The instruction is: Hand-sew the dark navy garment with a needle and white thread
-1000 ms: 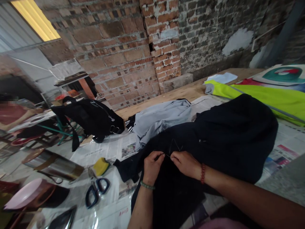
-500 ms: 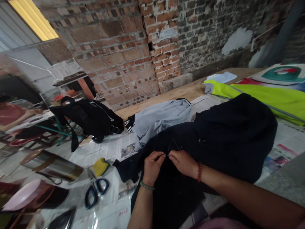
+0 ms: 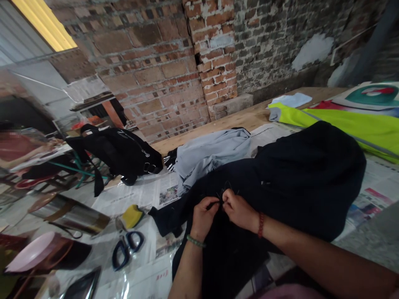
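A large dark navy garment (image 3: 299, 182) lies bunched before me, and both my hands are over its middle. My left hand (image 3: 204, 218), with a green bead bracelet at the wrist, is closed in a pinch; what lies between its fingertips is too small to make out. Close beside it, almost touching, my right hand (image 3: 238, 209) has its thumb and finger pinched on a thin thread (image 3: 228, 184), which loops up over the dark cloth. A red bead bracelet circles the right wrist. No needle can be made out.
Blue-handled scissors (image 3: 127, 248), a yellow sponge-like piece (image 3: 131, 216), a metal flask (image 3: 70, 214) and a phone (image 3: 81, 285) lie left. Behind are a black bag (image 3: 121, 153), grey cloth (image 3: 213, 153), a neon-yellow garment (image 3: 352, 122) and an iron (image 3: 372, 95). A person (image 3: 18, 147) sits far left.
My right hand has lifted slightly, its fingers curling more tightly near the thread. The left fingertips have shifted a little to the right. The whole view has moved very slightly.
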`<state>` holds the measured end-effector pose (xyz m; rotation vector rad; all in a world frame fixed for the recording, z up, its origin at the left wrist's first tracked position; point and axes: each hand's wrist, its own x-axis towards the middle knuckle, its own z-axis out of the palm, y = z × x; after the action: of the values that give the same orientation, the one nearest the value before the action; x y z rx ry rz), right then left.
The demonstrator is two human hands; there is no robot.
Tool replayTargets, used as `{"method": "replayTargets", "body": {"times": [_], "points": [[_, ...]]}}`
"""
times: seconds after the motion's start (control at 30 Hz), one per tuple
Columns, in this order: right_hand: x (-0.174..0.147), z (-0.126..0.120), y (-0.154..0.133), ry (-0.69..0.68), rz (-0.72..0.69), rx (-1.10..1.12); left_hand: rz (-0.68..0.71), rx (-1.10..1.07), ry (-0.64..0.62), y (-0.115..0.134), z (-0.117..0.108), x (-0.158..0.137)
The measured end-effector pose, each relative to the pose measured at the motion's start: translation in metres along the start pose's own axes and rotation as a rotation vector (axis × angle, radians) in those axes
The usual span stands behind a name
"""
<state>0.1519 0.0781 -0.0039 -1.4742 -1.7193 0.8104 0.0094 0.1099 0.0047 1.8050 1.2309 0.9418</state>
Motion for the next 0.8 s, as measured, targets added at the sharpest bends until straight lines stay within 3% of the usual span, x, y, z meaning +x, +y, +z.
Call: {"method": "replayTargets", "body": {"times": [0.07,0.13,0.23,0.3,0.37,0.43,0.6,0.8], "points": [[0.000,-0.013,-0.002,0.029,-0.040,-0.109,-0.004,0.014,0.014,-0.002,0.000,0.000],[0.006,-0.029,-0.005,0.166,-0.105,-0.182,0.027,0.041,0.031,-0.003,0.000,0.000],[0.025,-0.045,-0.007,0.279,-0.236,-0.131,0.115,0.099,0.039,-0.001,0.001,-0.001],[0.040,-0.048,-0.007,0.148,-0.267,-0.079,0.176,0.147,0.031,0.000,0.001,-0.002],[0.051,-0.045,-0.007,-0.027,-0.231,-0.069,0.225,0.203,0.030,0.001,0.000,-0.002],[0.055,-0.040,-0.006,-0.117,-0.182,-0.083,0.256,0.256,0.051,-0.001,-0.002,-0.003],[0.043,-0.033,0.006,-0.069,-0.137,0.004,0.244,0.329,0.162,-0.005,-0.005,-0.004],[0.035,-0.027,0.024,-0.138,-0.006,0.172,0.269,0.343,0.193,-0.007,-0.001,-0.006]]}}
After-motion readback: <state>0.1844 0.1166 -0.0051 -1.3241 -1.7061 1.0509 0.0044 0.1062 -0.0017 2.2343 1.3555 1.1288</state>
